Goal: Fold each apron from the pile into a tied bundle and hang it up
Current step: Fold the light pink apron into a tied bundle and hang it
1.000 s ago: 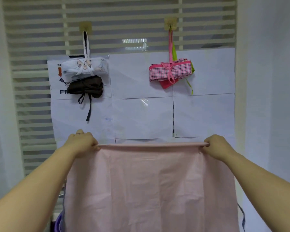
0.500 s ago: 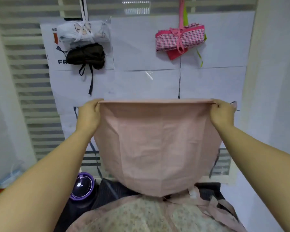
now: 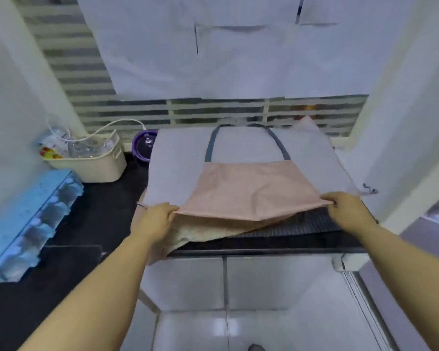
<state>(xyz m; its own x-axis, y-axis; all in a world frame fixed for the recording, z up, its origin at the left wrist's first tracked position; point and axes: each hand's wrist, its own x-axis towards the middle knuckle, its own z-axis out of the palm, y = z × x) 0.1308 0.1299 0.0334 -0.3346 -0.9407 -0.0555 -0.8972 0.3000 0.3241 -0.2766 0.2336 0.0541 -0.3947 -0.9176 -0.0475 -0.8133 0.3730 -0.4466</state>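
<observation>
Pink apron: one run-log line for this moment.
pink cloth apron: lying on pale grey cloth, near edge raised | left hand: grips left corner | right hand: grips right corner

Bright, even, cool-white indoor light; shadows soft and faint. Whole frame slightly blurred. Wide-angle distortion bows the walls (image 3: 8, 84) at left and right edges. Pale glare patches on the floor tiles (image 3: 224, 325), bottom centre.

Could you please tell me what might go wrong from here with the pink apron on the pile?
The floral apron under the pink apron hangs over the counter edge; a tug could drag it to the floor.
The near hem sags between the left hand and right hand, so the fold may crease.
The grey strap lies spread out and could get trapped inside the bundle.
</observation>
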